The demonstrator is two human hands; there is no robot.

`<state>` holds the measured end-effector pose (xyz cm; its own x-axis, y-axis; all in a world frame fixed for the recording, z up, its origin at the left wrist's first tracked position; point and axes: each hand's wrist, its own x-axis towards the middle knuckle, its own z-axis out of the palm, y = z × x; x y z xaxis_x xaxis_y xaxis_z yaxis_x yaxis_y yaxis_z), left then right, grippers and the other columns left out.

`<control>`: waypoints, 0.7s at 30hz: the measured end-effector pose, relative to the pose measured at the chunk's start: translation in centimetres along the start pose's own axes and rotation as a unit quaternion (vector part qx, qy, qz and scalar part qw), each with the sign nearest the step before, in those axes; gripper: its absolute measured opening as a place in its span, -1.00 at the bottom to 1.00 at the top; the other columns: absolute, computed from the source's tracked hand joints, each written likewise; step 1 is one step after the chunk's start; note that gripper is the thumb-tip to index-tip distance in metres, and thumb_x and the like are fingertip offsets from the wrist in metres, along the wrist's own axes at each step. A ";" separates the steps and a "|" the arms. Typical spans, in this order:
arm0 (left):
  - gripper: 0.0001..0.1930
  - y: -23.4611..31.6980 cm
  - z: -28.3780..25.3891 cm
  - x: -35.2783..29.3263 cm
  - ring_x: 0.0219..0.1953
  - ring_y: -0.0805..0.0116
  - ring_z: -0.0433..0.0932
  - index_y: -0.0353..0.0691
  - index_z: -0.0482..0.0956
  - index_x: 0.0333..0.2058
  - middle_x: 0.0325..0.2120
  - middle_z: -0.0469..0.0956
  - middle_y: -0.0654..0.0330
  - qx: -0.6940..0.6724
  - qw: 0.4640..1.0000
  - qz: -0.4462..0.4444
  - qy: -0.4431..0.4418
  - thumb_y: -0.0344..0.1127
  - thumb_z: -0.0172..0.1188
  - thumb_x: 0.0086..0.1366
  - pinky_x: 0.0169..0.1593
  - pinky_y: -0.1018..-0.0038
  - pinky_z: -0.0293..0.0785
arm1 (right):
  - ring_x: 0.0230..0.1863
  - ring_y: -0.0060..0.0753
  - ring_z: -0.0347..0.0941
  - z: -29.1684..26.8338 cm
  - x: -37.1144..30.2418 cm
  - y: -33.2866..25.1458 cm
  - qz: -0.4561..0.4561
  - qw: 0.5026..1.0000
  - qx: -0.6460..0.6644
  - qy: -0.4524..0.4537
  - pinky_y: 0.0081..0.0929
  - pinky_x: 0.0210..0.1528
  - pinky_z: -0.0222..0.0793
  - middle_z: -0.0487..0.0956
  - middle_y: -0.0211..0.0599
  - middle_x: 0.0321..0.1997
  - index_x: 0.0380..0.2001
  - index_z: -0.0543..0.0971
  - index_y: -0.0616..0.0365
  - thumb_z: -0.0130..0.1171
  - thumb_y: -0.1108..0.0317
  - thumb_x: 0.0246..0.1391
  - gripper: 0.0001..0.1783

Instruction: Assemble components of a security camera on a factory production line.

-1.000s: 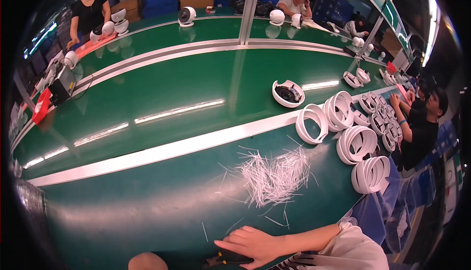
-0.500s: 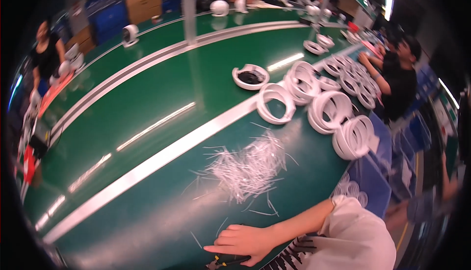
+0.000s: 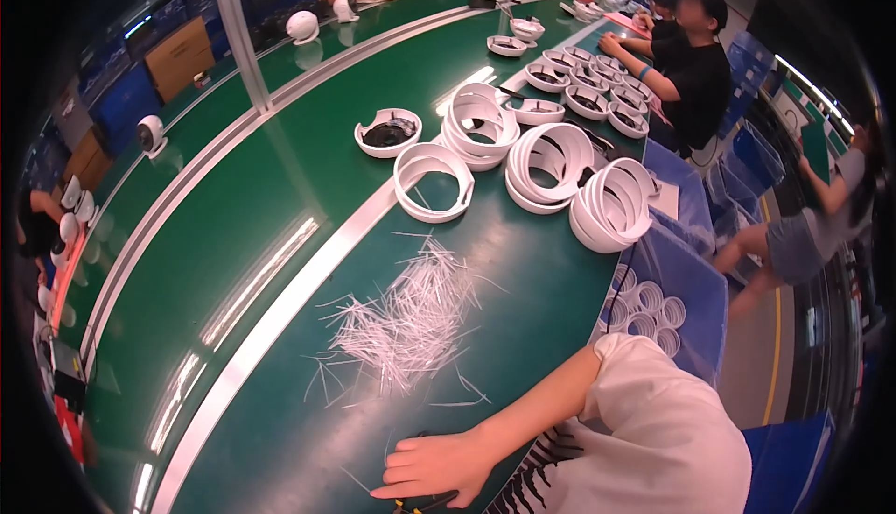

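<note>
My right hand point(image 3: 437, 467) reaches in from the lower right, palm down, fingers stretched out and lying low over the green tabletop. Under and beside it lies a small pair of pliers point(image 3: 409, 506) with black and yellow parts, half covered by the palm and cut off by the lower edge. The hand rests over the tool rather than wrapping round it. Just beyond the fingers spreads a loose heap of thin, clear-white plastic strips point(image 3: 411, 318), a few lying apart from it. My left hand is out of view.
White plastic rings point(image 3: 433, 183) stand stacked beyond the strips; several round housings point(image 3: 586, 98) with dark insides lie farther right. A blue bin point(image 3: 681, 281) holding white rings adjoins the right table edge. A metal rail point(image 3: 280, 299) divides the tabletop. Co-workers sit or stand around it.
My view has swung to the right, so the rings, strips and bin sit farther left. My right hand remains over the pliers.
</note>
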<state>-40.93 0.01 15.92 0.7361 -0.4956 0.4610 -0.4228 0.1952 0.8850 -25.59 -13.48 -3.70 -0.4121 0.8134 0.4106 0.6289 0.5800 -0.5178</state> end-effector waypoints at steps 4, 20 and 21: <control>-0.81 0.1 0.3 0.7 -0.35 -0.09 0.41 -0.50 0.43 -0.45 -0.37 0.40 -0.17 0.046 0.998 -0.041 -0.009 -0.44 -0.10 0.11 -0.25 0.09 0.34 | -0.11 -0.26 0.16 0.3 0.7 0.2 0.023 0.999 0.020 -0.024 -0.30 -0.13 0.02 0.28 -0.13 -0.21 -0.02 0.20 0.37 0.26 0.07 -0.66 0.01; -0.79 -0.4 4.5 3.2 -0.56 0.16 0.50 -0.38 0.44 -0.48 -0.60 0.51 -0.01 0.206 0.971 -0.078 0.095 -0.31 0.12 0.02 -0.37 0.24 0.39 | -0.43 -0.57 0.38 11.8 7.3 -16.8 -0.061 0.770 0.634 0.022 -0.52 -0.40 0.30 0.51 -0.38 -0.50 -0.42 0.47 0.22 0.11 0.36 -0.12 -0.82; -0.79 -0.5 4.8 3.5 -0.56 0.16 0.50 -0.38 0.44 -0.48 -0.60 0.51 -0.01 0.203 0.972 -0.079 0.092 -0.31 0.12 0.02 -0.37 0.24 0.39 | -0.45 -0.64 0.35 11.6 7.9 -16.9 -0.049 0.765 0.639 -0.067 -0.56 -0.43 0.28 0.48 -0.44 -0.54 -0.46 0.47 0.23 0.12 0.36 -0.12 -0.83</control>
<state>-40.68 -5.88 16.76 0.8746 -0.3255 0.3593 -0.4437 -0.2390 0.8637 -47.12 -16.37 -0.43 -0.5338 0.7104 0.4586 -0.5317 0.1398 -0.8353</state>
